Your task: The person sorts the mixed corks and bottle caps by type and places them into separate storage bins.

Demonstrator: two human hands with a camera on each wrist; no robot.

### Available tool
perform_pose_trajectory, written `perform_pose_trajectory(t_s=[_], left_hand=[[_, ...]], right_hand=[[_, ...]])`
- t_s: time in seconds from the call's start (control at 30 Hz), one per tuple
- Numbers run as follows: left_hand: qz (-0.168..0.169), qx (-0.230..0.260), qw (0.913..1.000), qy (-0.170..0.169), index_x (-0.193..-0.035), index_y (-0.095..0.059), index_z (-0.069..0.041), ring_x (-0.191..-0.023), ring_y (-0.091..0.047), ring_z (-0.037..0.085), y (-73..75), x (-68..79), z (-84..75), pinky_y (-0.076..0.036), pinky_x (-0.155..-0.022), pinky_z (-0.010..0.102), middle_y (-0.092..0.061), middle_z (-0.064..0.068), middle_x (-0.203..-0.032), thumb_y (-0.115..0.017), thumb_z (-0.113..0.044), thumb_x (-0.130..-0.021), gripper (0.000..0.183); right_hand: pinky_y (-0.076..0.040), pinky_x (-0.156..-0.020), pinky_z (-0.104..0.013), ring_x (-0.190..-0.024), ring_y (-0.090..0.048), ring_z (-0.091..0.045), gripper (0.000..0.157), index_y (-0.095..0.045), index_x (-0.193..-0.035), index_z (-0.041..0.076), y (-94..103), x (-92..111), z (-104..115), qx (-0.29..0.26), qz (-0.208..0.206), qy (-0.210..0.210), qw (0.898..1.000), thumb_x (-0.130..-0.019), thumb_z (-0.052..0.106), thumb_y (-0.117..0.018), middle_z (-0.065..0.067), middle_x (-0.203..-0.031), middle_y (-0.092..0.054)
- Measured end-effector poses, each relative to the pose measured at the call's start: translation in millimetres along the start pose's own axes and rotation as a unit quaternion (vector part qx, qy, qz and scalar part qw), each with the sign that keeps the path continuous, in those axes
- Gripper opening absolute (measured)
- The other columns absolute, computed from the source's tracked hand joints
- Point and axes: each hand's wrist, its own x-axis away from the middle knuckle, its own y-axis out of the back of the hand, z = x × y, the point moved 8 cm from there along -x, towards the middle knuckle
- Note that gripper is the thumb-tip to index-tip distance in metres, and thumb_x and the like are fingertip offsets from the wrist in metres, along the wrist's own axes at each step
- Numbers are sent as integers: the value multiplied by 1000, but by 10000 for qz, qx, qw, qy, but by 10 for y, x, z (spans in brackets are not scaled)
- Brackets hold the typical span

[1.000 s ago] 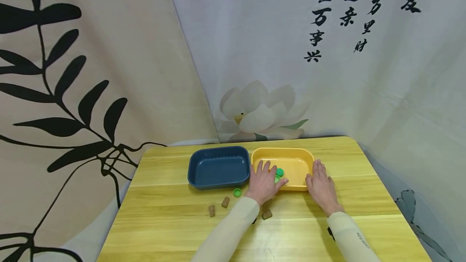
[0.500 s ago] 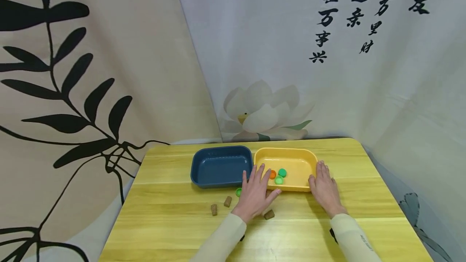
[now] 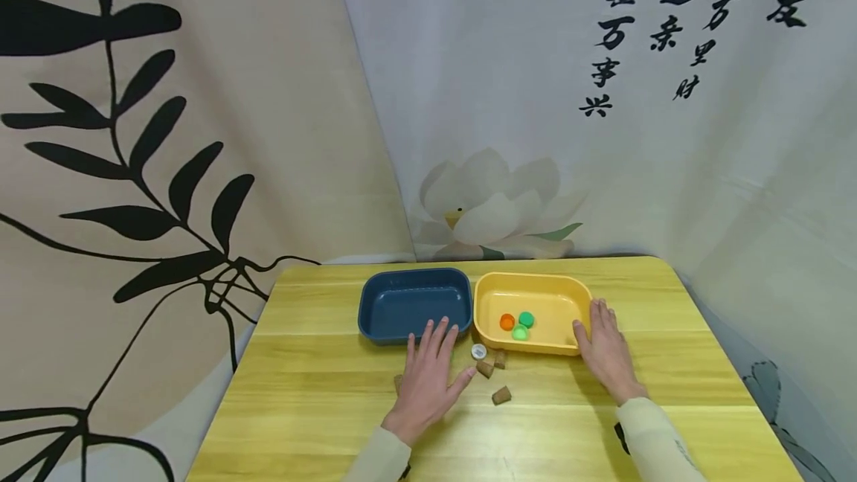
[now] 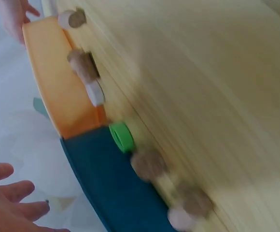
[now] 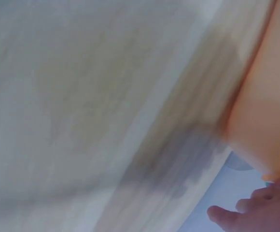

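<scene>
My left hand [image 3: 427,387] hovers with spread fingers in front of the blue tray [image 3: 364,311], its fingertips overlapping the tray's near rim. Nothing is held in it. At the right end of the yellow tray [image 3: 565,303] lies my right hand [image 3: 605,352], straight fingers along the rim. Inside that tray sit an orange cap [image 3: 507,322], a green cap [image 3: 526,320] and a light green one. A white cap [image 3: 478,351] and brown corks [image 3: 501,396] lie on the table before the trays. The left wrist view shows a green bottle cap [image 4: 122,137] beside the blue tray.
The two trays stand side by side near the back edge of the wooden table [image 3: 321,407]. Behind it hangs a cloth backdrop [image 3: 509,95] with leaves, a flower and black writing. In the left wrist view, more corks [image 4: 148,164] lie along the trays' near sides.
My left hand has drawn away from the yellow tray, leftward and toward me, uncovering the caps in it, the white cap and corks. The right hand stays at the tray's end; the head view shifts slightly.
</scene>
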Motion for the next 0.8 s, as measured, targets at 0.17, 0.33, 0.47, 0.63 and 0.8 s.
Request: perform_pose_trajectory(t_s=[0.17,0.33,0.47,0.63,0.8], left_hand=[[-86,-38,9999,105,-151,-34,-14,-144,-21,31,88,176,204,-19,-110,60,-25,6,-158,-40,-63,-95,75],[-231,-85,9996,158,-149,-38,-10,-142,-25,33,141,368,389,-23,-109,60,-30,9,-156,-44,-61,-94,75],[-271,-213,9991,255,-148,-39,-10,-141,-28,32,174,494,528,-25,-109,58,-33,10,-154,-46,-62,-94,76],[-219,-266,9982,497,-148,-39,-10,-139,-31,32,205,610,702,-26,-108,58,-36,10,-152,-51,-62,-91,78],[-86,-307,9967,740,-148,-40,-10,-136,-36,34,208,693,860,-29,-105,60,-39,12,-150,-55,-64,-88,82]], right_hand=[[-16,-101,-72,-142,-4,-47,73,-8,-153,-4,58,45,77,120,-125,84,9998,-104,47,-29,-23,-158,1],[-19,-101,-71,-143,-8,-45,73,-13,-153,-3,76,83,360,520,-342,464,9970,-104,47,-33,-23,-159,-6],[-19,-104,-69,-144,-10,-42,73,-16,-153,-2,4,123,639,734,-393,799,9933,-103,46,-36,-19,-160,-7],[-19,-105,-67,-145,-12,-38,71,-22,-153,1,-118,173,1011,877,-403,1255,9874,-101,44,-44,-17,-159,-15],[-16,-109,-63,-146,-10,-31,72,-22,-154,6,-304,192,1303,942,-197,1525,9836,-101,52,-39,-13,-160,-17]])
